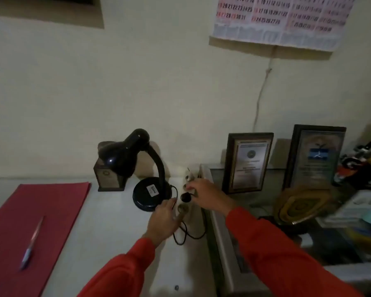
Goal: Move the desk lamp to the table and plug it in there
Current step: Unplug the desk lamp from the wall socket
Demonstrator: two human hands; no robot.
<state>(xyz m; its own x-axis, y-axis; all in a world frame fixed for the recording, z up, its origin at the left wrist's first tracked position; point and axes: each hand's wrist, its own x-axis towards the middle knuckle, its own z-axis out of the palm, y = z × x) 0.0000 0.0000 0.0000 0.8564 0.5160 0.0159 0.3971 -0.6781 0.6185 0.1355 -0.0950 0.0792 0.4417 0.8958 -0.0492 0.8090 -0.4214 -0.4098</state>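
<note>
A black desk lamp (pixel 147 179) with a bent neck stands on the white table (pixel 107 232), its round base beside a white power strip (pixel 190 189). The lamp's black plug (pixel 185 197) sits in one of the strip's sockets, and its black cord (pixel 186 234) loops on the table below. My right hand (pixel 208 195) has its fingertips on the plug. My left hand (pixel 163 221) rests on the strip's near end, fingers pressing beside an empty socket (pixel 182 209).
A red folder (pixel 36 221) with a pen (pixel 31 243) lies at the left. A small dark box (pixel 109 179) stands behind the lamp. Two framed certificates (pixel 246 162) and clutter fill a glass-topped cabinet (pixel 234 243) to the right. A calendar (pixel 283 20) hangs on the wall.
</note>
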